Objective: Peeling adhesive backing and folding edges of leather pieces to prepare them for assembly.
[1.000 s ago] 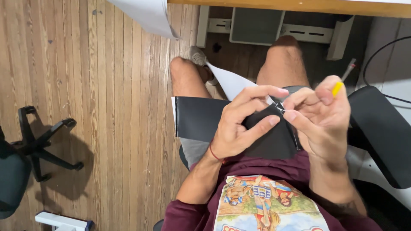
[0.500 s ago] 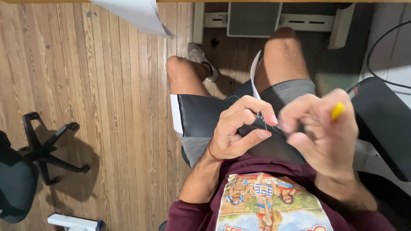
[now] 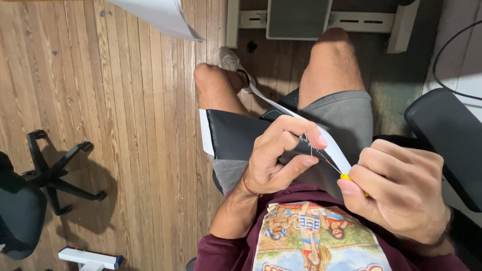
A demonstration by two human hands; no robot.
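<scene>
Far to the left of the black fabric (image 3: pixel 236 138), a dark office chair (image 3: pixel 20 200) stands on the wooden plank floor (image 3: pixel 125 125), its wheeled base spread out toward the fabric. Below and left of the fabric, at the bottom edge, lies a small white piece with a blue end (image 3: pixel 89 258). Above the fabric and a little left, a white sheet (image 3: pixel 160 17) hangs into view from the top edge. Above and right of it stands a white frame with a grey panel (image 3: pixel 301 20). Nothing covers the fabric but the fingers on it.

The black fabric, backed with a white strip (image 3: pixel 334 150), lies draped over the person's lap across grey shorts (image 3: pixel 346 115). The left hand (image 3: pixel 276 160) is curled round the fabric's right edge, pinching it between thumb and fingers. Just right of that edge, the right hand (image 3: pixel 401 193) is clenched round a yellow-handled seam ripper (image 3: pixel 337 170), whose thin metal tip touches the fabric at the pinched spot. Far right of the fabric is a black chair armrest (image 3: pixel 447 135).
</scene>
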